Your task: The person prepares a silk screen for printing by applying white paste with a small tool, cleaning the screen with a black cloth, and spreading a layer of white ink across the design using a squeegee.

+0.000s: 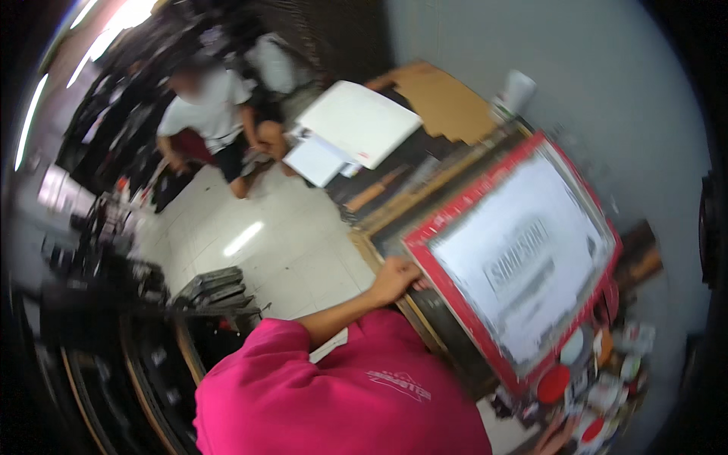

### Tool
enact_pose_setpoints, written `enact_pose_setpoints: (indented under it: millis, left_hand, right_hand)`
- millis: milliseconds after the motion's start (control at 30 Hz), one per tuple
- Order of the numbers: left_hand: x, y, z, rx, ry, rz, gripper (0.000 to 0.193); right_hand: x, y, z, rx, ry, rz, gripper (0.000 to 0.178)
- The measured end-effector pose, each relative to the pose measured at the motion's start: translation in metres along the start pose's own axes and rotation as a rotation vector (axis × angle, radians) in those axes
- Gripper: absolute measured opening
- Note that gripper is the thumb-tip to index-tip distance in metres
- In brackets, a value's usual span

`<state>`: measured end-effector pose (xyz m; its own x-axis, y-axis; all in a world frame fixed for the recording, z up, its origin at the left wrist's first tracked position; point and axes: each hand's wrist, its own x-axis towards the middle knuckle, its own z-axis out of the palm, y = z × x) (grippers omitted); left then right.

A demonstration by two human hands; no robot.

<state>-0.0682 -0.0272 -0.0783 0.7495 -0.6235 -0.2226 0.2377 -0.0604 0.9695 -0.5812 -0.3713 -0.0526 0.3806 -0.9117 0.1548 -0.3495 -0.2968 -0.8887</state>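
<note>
My left hand is closed at the left edge of a red screen printing frame, its fingertips partly hidden by the rim. The frame's pale mesh carries a dark block of lettering and grey smears. Under the screen lies a dark board with a wooden border. At the lower right, beside several paint tubs, my right hand shows only in part. It is blurred, and what its fingers do cannot be made out.
White sheets, brown cardboard and a wooden-handled tool lie beyond the screen. A red-topped tub stands by its near corner. A person in a white shirt sits low at the far left. Dark racks stand at left.
</note>
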Motion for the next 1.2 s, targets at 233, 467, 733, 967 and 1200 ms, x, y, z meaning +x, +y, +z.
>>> enact_pose_setpoints:
  millis: [233,467,733,967,1200]
  left_hand:
    - [-0.010,0.026,-0.029,-0.123,0.164,0.093,0.018]
    - [0.002,0.027,-0.033,-0.045,0.096,0.058,0.020]
    - [0.002,0.024,-0.042,-0.107,0.078,0.054,0.016]
    - [-0.001,0.028,-0.036,-0.117,0.068,0.053,0.015]
    - [-0.001,0.025,-0.039,-0.063,0.081,0.036,0.019]
  right_hand:
    - [0.062,-0.113,0.107,1.112,-0.233,0.383,0.057]
    - [0.061,-0.139,0.145,0.977,-0.123,0.399,0.050]
    - [0.060,-0.123,0.130,0.941,0.114,0.353,0.037]
    - [0.070,-0.133,0.128,0.839,0.118,0.374,0.026]
    - [0.079,-0.152,0.155,0.794,-0.033,0.336,0.026]
